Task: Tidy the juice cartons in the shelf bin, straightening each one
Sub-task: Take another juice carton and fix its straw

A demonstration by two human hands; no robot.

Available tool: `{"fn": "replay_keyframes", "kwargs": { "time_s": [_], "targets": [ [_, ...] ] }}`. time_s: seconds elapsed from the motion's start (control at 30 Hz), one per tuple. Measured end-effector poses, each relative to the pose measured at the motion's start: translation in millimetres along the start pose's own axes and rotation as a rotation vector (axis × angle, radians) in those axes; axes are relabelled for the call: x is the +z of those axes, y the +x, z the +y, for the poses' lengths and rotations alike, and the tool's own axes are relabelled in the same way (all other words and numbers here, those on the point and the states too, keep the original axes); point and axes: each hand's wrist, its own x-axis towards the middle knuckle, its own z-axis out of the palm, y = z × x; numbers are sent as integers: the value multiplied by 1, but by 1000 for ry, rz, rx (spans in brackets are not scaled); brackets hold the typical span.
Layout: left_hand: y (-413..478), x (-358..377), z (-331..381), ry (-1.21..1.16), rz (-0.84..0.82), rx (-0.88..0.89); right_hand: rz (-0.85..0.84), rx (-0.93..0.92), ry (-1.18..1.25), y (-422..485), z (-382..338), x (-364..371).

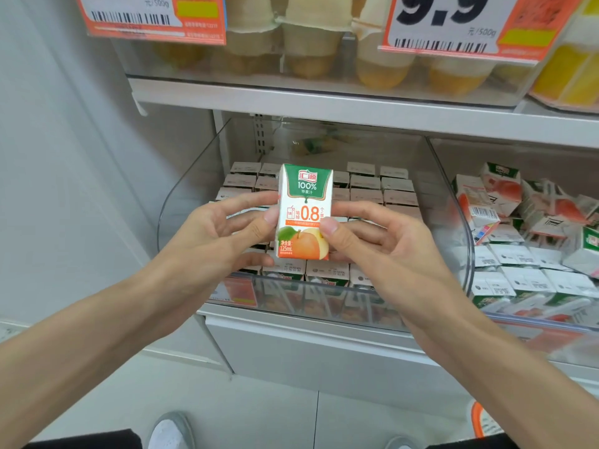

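Note:
A small juice carton [304,202], white with a green top and a printed apple, is held upright above the clear shelf bin [466,251], its front face toward me. My left hand [214,234] pinches its left edge with thumb and fingers. My right hand [382,241] pinches its right edge, thumb on the front. Beneath them the bin holds several rows of standing cartons [366,189], seen from their white tops.
A second bin at the right holds jumbled cartons [525,218], several tilted or lying down. The shelf above [324,102] carries cups of fruit dessert behind orange price tags [453,24]. A white wall panel stands at the left; my shoes show on the floor below.

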Motion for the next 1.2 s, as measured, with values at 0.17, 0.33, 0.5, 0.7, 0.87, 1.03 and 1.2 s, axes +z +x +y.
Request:
{"fn": "replay_keyframes", "kwargs": {
  "time_s": [0.17,0.33,0.5,0.7,0.87,1.03,1.2],
  "targets": [
    [-1,5,-2,-9,-186,-28,-33,12,34,1,2,2],
    [-4,11,-4,-62,-223,-42,-13,-46,-129,2,3,2],
    [-3,12,-2,-74,-159,-58,-17,-21,-120,4,5,0],
    [-4,11,2,-105,-64,-70,4,-51,-47,2,1,-3],
    [-4,14,0,-123,13,-79,-2,-67,-23,2,0,-2],
    [-5,13,2,-71,-34,-55,-5,11,-13,2,1,1],
    [-4,10,4,-105,-28,-61,14,57,21,2,0,0]
  ]
}}
